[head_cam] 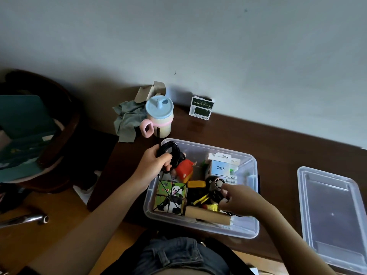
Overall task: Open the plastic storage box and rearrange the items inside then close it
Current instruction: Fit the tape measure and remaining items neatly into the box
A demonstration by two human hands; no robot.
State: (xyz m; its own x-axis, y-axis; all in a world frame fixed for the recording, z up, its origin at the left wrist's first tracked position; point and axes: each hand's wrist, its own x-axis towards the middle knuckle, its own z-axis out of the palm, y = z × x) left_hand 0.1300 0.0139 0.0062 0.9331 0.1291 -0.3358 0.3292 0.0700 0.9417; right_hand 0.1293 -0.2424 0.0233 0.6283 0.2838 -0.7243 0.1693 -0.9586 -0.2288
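My left hand [156, 162]: fingers curled round black cable coil [171, 153] above box's far-left corner. Right hand [237, 201]: fingertips pinching near round black gadget [215, 184], grip unclear. Storage box [246, 228] open, lid [333, 215] aside right. Mid-rearranging, I judge; next, find coil a free spot.

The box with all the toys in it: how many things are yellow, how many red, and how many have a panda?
Inside the clear storage box:
Yellow: 2, a yellow block and a yellow-and-black piece
Red: 1, the red toy
Panda: 1, the panda cube
Total: 4
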